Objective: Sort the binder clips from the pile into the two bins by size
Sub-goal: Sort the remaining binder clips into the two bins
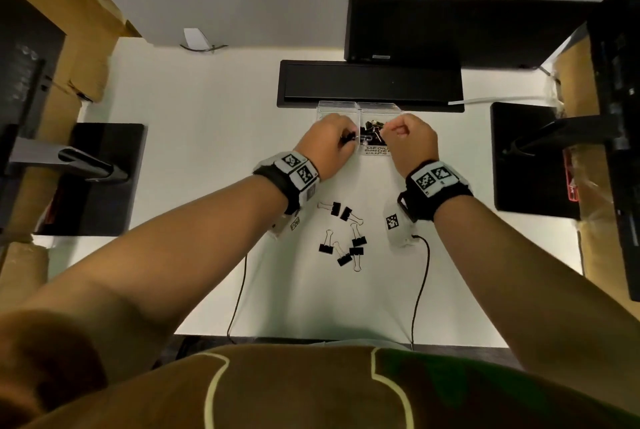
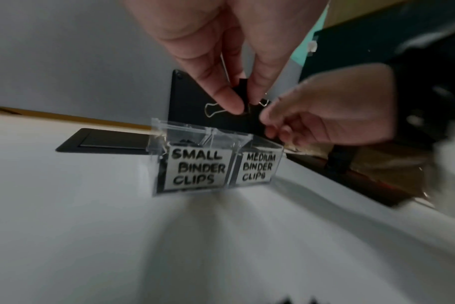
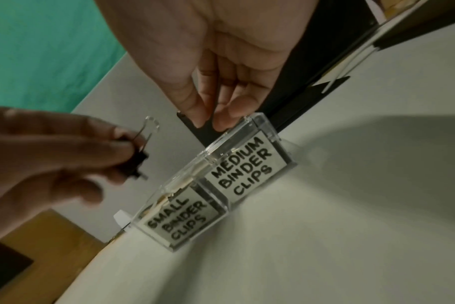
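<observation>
My left hand (image 1: 349,138) pinches a small black binder clip (image 2: 240,88) between thumb and forefinger, just above the clear bin labelled SMALL BINDER CLIPS (image 2: 195,170). The clip's (image 3: 139,158) wire handles stick out. My right hand (image 1: 386,129) hovers over the neighbouring bin labelled MEDIUM BINDER CLIPS (image 3: 244,168). Its fingers are curled, thumb and fingertips (image 3: 221,123) nearly meeting, and I see nothing between them. Black clips lie inside the medium bin (image 1: 377,109). Several loose clips form the pile (image 1: 343,238) on the white desk between my wrists.
A black recessed panel (image 1: 370,85) runs right behind the bins, with a black monitor (image 1: 450,26) beyond it. Black stand bases sit at the left (image 1: 104,179) and right (image 1: 530,158). Two thin cables (image 1: 239,290) trail toward the front edge.
</observation>
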